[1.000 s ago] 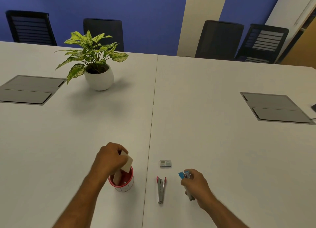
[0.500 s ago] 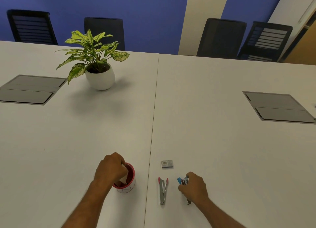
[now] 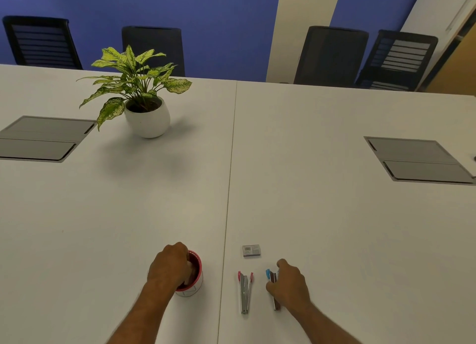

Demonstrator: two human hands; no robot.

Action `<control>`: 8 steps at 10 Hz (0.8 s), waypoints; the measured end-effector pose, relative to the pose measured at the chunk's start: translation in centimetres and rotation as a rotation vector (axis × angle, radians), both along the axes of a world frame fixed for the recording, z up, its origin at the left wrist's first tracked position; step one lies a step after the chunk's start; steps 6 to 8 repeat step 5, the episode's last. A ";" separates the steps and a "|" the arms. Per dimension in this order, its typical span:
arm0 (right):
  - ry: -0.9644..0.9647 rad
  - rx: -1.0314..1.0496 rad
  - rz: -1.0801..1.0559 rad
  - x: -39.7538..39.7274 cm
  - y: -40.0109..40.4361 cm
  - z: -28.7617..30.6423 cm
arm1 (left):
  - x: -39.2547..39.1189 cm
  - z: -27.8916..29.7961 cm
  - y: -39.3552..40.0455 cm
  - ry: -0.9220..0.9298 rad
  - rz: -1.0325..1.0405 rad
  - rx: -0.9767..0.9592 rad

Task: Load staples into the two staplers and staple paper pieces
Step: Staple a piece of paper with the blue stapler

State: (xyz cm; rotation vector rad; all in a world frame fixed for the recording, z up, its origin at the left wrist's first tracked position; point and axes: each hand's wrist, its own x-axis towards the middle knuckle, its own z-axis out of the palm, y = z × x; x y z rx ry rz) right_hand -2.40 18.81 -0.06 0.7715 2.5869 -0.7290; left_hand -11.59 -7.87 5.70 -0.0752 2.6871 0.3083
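Red-rimmed cup takes the left hand, its grip curled inside, seemingly around paper pieces, though they are hard to make out. The right hand closes on the blue stapler lying on the surface, beside the red stapler, splayed open for loading, staple box within reach.

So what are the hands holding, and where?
Right hand grips the blue stapler around its middle. Left hand reaches into the red cup; its hold is hidden.
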 end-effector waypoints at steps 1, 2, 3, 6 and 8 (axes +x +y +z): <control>0.003 0.002 0.006 0.1 0.0 -0.1 | 0.0 -0.2 0.0 0.008 -0.005 0.003; 0.017 0.005 0.012 0.1 0.1 -0.4 | 0.0 -0.2 -0.1 0.042 -0.006 -0.001; 0.019 -0.006 0.014 0.1 0.3 -0.5 | 0.0 -0.1 -0.3 0.052 -0.006 0.005; 0.028 0.005 -0.009 0.3 0.5 0.1 | -0.1 1.1 -0.6 0.017 0.012 0.011; 0.028 0.005 -0.009 0.3 0.5 0.1 | -0.1 1.1 -0.6 0.017 0.012 0.011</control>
